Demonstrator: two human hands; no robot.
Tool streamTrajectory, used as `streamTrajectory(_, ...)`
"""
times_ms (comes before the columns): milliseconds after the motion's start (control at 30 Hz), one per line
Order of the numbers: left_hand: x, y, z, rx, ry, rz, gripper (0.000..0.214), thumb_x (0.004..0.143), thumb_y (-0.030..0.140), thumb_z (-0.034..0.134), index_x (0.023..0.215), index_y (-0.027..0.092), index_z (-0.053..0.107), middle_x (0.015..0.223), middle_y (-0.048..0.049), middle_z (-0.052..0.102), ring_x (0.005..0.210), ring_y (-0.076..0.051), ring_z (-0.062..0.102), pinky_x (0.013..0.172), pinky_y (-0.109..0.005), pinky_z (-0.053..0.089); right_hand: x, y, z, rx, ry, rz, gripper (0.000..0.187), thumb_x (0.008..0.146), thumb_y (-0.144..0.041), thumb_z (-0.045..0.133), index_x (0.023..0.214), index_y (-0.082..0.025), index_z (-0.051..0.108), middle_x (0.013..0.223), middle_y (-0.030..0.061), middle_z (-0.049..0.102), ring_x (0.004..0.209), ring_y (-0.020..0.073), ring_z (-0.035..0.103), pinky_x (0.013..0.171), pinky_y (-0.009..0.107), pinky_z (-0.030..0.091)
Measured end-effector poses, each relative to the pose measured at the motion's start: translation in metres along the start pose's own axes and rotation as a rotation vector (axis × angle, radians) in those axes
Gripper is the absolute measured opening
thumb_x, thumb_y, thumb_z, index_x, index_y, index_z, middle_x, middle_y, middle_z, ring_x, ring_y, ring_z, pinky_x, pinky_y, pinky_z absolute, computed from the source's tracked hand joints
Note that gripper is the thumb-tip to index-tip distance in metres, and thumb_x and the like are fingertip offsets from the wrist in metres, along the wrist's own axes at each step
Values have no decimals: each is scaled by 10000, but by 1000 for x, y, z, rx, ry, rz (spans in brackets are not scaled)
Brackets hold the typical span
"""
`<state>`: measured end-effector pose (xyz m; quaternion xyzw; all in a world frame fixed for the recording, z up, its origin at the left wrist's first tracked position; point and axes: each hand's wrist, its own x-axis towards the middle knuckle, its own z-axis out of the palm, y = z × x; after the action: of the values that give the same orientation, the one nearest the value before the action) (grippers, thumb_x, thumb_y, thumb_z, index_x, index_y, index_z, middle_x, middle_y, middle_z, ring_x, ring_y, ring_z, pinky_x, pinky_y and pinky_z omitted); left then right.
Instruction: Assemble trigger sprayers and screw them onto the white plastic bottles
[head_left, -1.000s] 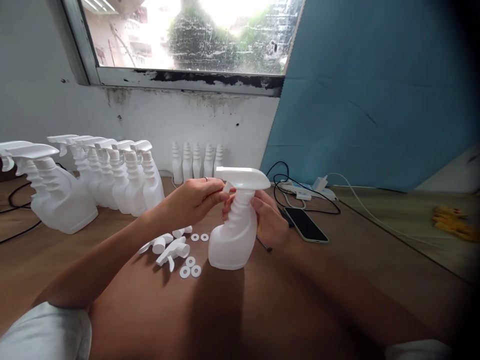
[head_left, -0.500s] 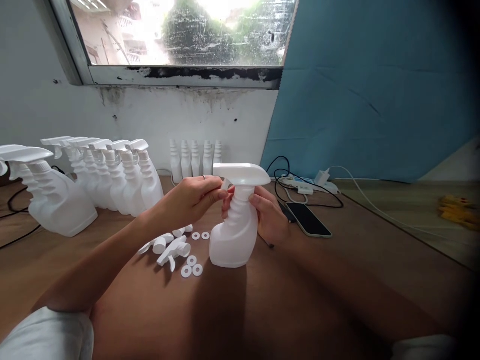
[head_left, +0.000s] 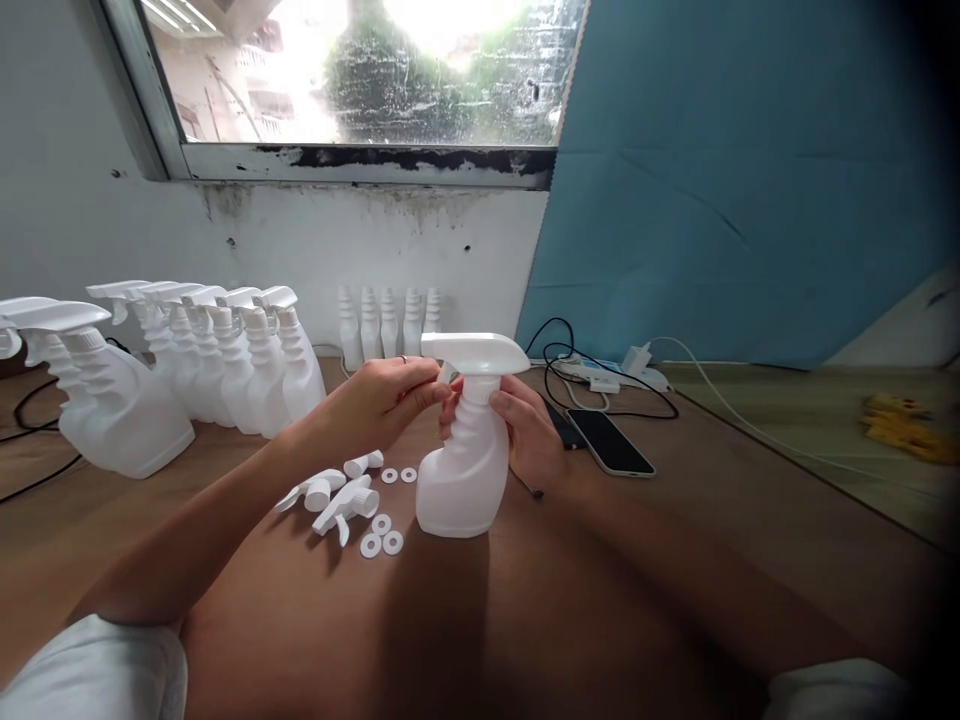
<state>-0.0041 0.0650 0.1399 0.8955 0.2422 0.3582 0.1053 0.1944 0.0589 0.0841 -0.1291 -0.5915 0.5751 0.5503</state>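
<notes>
A white spray bottle [head_left: 461, 485] with its trigger head on top stands on the brown table in front of me. My right hand [head_left: 529, 430] wraps round its neck from behind and the right, thumb on the collar. On the other side, my left hand [head_left: 390, 395] is closed with finger and thumb pinched at the trigger, under the nozzle end. Loose trigger heads [head_left: 349, 502] lie left of the bottle, below my left forearm. Several flat white washers [head_left: 392, 542] lie between them and the bottle.
Several spray bottles with heads [head_left: 259, 370] stand in a row at the left, with more bottles [head_left: 124, 410] nearer. Bottles without heads [head_left: 369, 325] line the wall. At the right are a phone [head_left: 611, 442], a power strip [head_left: 622, 372] and cables.
The view has shifted slightly, so the scene sits a little lower and farther left. Both hands keep their hold on the spray bottle, which stays upright in the same place.
</notes>
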Motion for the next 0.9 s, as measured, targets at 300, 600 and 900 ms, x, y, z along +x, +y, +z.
streamTrajectory(300,-1,1,-1,-21,-23,-16,343,973,293,408,660,168,344,618,45,333,556,-75,314,530,-207,300,1,1,-1,-5,3,16,310,827,-380,610,1020,-141,573,845,78,661,745,181,652,645,299,543)
streamTrajectory(600,-1,1,-2,-19,-41,-61,343,972,282,416,663,167,320,630,47,330,567,-72,303,532,-201,288,1,2,-2,-20,3,15,317,838,-390,608,1024,-137,563,861,94,659,785,204,656,634,310,545)
streamTrajectory(900,-1,3,-2,-47,-60,-84,322,975,312,413,691,161,420,645,40,400,563,-67,361,529,-190,317,1,-5,5,-94,-32,5,334,803,-342,688,1016,-155,510,842,68,646,709,166,637,600,283,525)
